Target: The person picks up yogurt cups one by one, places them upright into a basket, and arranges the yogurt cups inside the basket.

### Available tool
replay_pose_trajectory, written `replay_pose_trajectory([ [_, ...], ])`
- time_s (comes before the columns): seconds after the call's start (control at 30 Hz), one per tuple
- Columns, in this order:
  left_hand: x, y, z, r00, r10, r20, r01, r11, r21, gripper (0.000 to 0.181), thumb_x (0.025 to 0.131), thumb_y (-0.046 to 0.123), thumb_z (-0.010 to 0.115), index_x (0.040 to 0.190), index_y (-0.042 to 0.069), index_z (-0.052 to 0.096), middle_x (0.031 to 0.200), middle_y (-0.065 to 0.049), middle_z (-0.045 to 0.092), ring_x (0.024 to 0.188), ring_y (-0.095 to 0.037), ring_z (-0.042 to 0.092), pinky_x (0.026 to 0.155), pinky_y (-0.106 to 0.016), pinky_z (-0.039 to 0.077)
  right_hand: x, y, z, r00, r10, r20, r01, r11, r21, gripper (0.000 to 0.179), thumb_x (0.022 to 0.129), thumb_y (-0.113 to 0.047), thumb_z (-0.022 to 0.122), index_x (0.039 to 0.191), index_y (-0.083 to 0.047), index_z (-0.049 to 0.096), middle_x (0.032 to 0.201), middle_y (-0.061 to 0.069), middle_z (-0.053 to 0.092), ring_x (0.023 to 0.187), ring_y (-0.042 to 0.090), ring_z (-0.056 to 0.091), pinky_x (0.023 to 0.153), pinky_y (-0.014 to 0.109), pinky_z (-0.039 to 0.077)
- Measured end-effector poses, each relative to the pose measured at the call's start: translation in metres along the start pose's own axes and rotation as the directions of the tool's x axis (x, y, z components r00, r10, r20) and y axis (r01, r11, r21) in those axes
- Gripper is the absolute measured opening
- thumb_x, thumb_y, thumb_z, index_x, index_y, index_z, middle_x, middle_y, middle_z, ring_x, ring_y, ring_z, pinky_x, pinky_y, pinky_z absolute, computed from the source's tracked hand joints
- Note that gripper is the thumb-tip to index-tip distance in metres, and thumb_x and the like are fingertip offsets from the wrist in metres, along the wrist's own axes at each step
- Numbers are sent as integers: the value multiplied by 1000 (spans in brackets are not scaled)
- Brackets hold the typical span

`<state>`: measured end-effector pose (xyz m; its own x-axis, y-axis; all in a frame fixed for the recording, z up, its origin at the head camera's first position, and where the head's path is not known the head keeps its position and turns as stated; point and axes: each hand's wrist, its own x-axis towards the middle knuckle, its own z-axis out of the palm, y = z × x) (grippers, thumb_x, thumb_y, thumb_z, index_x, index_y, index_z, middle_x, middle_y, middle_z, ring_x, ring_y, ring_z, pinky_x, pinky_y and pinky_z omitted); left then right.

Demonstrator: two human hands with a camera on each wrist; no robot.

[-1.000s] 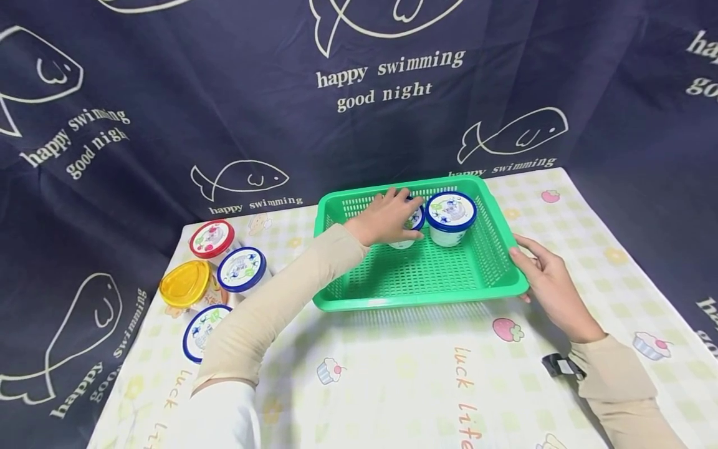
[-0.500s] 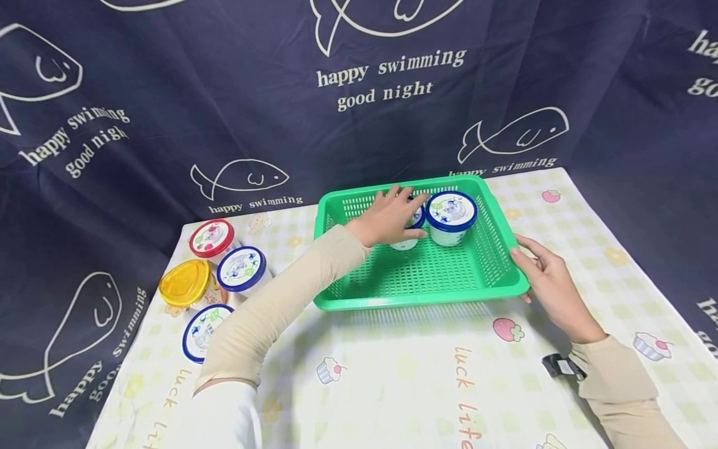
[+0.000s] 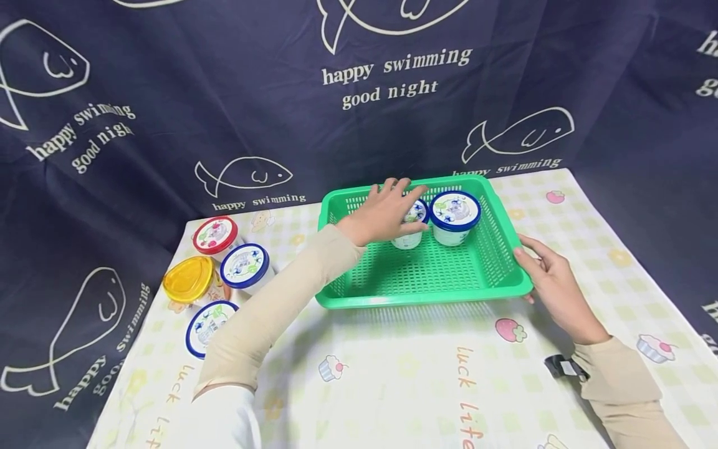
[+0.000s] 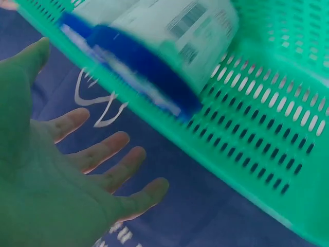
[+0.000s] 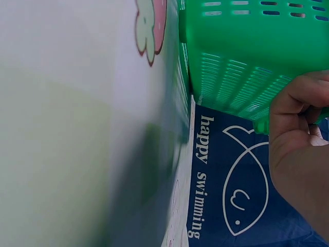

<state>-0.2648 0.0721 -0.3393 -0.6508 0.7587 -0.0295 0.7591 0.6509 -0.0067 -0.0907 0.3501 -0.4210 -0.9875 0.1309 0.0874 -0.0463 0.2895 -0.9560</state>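
Note:
Inside the green plastic basket (image 3: 404,302), two white tubs with blue-rimmed lids stand upright side by side. My left hand (image 3: 381,215) is spread just above and beside the left tub (image 3: 416,214), its fingers parted and holding nothing. A gap between this hand and the blue-rimmed tub (image 4: 149,67) shows in the left wrist view. The right tub (image 3: 455,212) stands near the basket's right end. My right hand (image 3: 555,287) grips the basket's right rim, thumb on top and fingers curled under; the right wrist view shows the curled fingers (image 5: 295,98) at the rim.
On the table's left stand a red-lidded tub (image 3: 215,234), a yellow-lidded tub (image 3: 187,279) and two blue-lidded tubs, one (image 3: 244,266) behind the other (image 3: 209,327). My left sleeve (image 3: 280,312) partly covers the front one. A dark printed curtain (image 3: 258,93) hangs behind the table.
My left hand has drawn slightly up and left off the left tub, whose lid shows more now. The view has shifted a little. My right hand keeps its hold on the rim.

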Motion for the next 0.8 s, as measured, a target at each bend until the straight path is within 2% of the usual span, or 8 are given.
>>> replay_pose_trajectory([
  [0.13, -13, -3, -12, 998, -40, -42, 40, 999, 6, 78, 95, 68, 44, 158, 27, 25, 158, -10, 28, 142, -31, 28, 110, -56, 29, 0, 1, 1, 1000, 1, 0, -1, 1000, 1, 55, 105, -30, 51, 150, -1, 39, 58, 0, 53, 40, 16, 46, 39, 31, 39],
  [0.27, -25, -5, -18, 997, -49, -61, 50, 999, 11, 77, 95, 68, 43, 157, 26, 25, 157, -10, 30, 141, -31, 29, 110, -54, 29, 1, 1, 1, 1000, 2, -5, -2, 1000, 11, 54, 105, -29, 51, 150, -2, 39, 60, 1, 56, 40, 16, 46, 39, 31, 39],
  [0.5, -36, -10, -16, 995, -45, -90, 44, 999, -14, 75, 96, 66, 46, 156, 24, 30, 154, -13, 33, 140, -34, 32, 108, -56, 30, 0, 2, 0, 1000, 3, -8, -2, 999, 33, 55, 104, -28, 52, 150, -1, 39, 61, 1, 57, 40, 16, 46, 38, 31, 38],
  [0.8, -54, -25, -15, 991, -80, -105, 77, 996, -33, 78, 93, 68, 48, 156, 25, 29, 154, -12, 33, 140, -35, 31, 108, -58, 29, 0, 0, 1, 1000, 11, -18, -10, 999, 37, 54, 104, -28, 53, 150, -2, 41, 61, 0, 56, 40, 15, 46, 38, 31, 38],
])
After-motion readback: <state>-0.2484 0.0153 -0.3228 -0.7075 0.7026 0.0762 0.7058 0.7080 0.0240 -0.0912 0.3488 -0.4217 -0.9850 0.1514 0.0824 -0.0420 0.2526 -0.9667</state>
